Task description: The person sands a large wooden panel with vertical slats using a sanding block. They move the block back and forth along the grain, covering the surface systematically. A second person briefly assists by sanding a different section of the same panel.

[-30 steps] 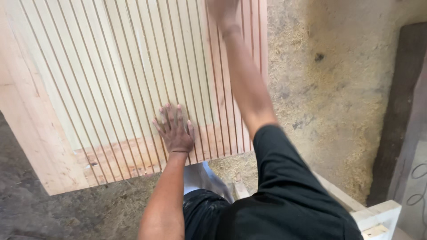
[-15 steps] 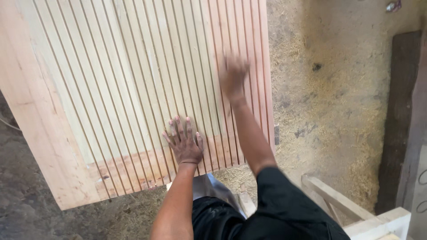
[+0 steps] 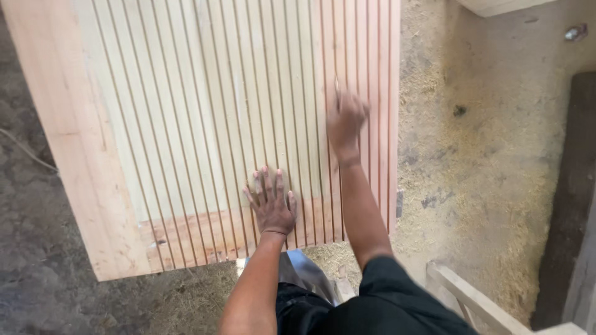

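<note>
A large pale wooden panel with many narrow lengthwise grooves lies in front of me. Its near end is reddish. My left hand rests flat on the near part of the panel with the fingers spread, holding nothing. My right hand is further out over the grooves near the panel's right edge. It is blurred by motion. A thin pale sliver shows above its fingers, and I cannot tell whether it holds anything.
Sawdust covers the floor to the right of the panel. A dark plank stands along the right edge. A pale wooden frame sits at the lower right. A small metal piece lies at the top right.
My right hand has drawn back along the grooves from the panel's far end to its middle. My left hand has stayed flat in the same spot.
</note>
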